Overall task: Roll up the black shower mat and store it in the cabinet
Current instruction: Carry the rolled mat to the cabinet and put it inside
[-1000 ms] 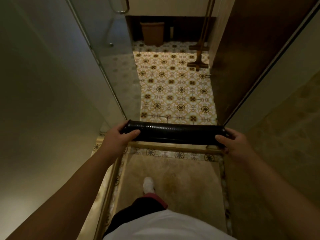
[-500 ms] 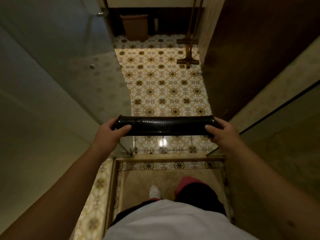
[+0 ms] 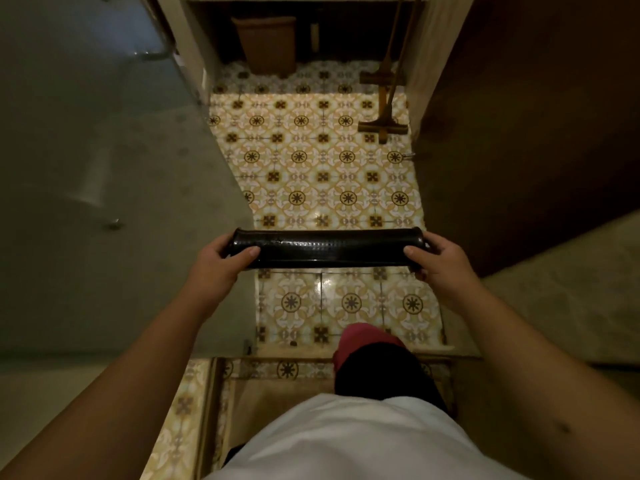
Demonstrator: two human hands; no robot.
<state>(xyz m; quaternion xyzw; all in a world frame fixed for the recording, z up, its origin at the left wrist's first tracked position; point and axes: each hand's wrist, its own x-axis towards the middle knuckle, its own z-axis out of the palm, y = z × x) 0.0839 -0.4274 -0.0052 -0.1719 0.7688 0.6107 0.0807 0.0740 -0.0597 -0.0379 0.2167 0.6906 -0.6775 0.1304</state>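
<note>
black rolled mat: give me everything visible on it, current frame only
The black rolled shower mat is a tight, glossy cylinder, rubbery or plastic-looking, with rows of small raised dots catching light. It is held level, crosswise to the view, in the air above the yellow patterned tile floor. The left hand grips its left end and the right hand its right end, thumbs on the near side. Its flared end rims show; nothing else touches it.

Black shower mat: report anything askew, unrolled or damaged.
Nothing stands out. The black shower mat is a tight, level roll, with the left hand and right hand each holding one end.
</note>
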